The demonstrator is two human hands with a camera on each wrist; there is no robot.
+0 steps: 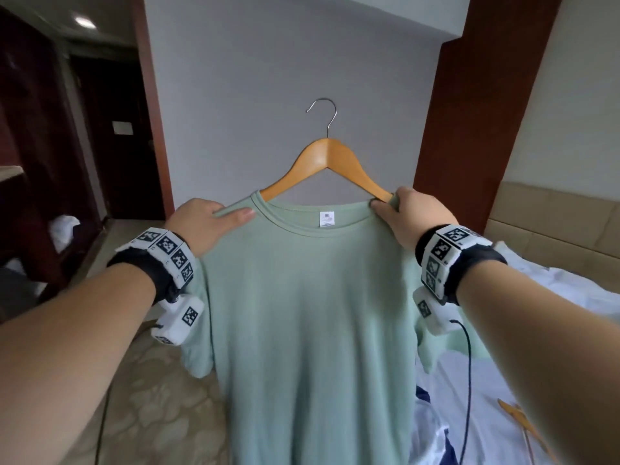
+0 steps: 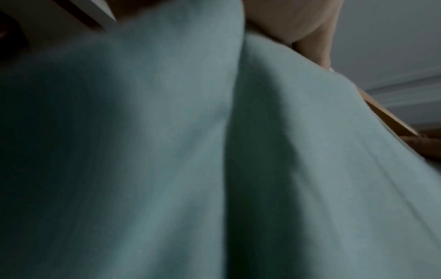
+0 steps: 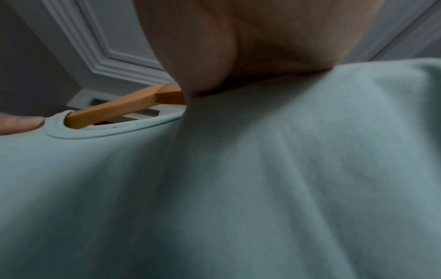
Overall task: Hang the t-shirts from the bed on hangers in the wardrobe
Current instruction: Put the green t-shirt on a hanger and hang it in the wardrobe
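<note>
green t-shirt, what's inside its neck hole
A wooden hanger rises out of the t-shirt collar; its arm ends are covered by fabric and by the left hand and right hand.

The bed (image 1: 550,297), under rumpled white sheets, bore a wooden hanger (image 1: 523,421) near its lower right edge.
</note>
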